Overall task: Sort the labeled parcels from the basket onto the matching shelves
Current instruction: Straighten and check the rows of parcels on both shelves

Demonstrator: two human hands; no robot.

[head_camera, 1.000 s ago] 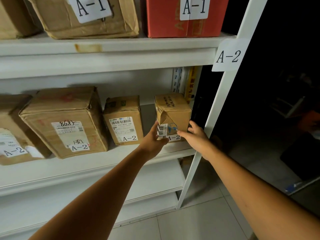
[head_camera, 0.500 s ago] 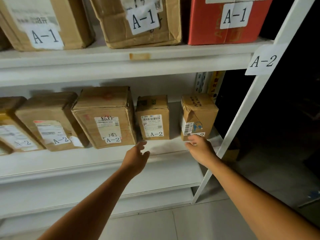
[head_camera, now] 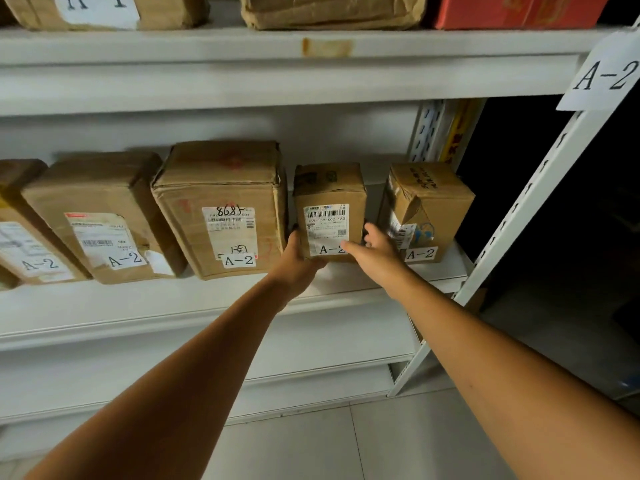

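A small brown parcel [head_camera: 329, 202] labeled A-2 stands on the white A-2 shelf [head_camera: 173, 306]. My left hand [head_camera: 298, 258] grips its lower left corner, fingers tucked behind its left side. My right hand [head_camera: 374, 251] holds its lower right corner, thumb across the front label. To its right stands a dented A-2 parcel [head_camera: 429, 209] that neither hand touches. A larger A-2 parcel [head_camera: 221, 206] stands just to the left. The basket is out of view.
More A-2 parcels [head_camera: 100, 216] line the shelf to the left. The shelf above [head_camera: 242, 43] carries A-1 parcels and a red box [head_camera: 519, 10]. An A-2 tag [head_camera: 606, 74] hangs on the white upright [head_camera: 540, 188]. Dark space lies to the right; tiled floor is below.
Both hands left the dented rightmost parcel and moved left onto the small middle parcel, now holding its lower corners. The view shifted left and closer.
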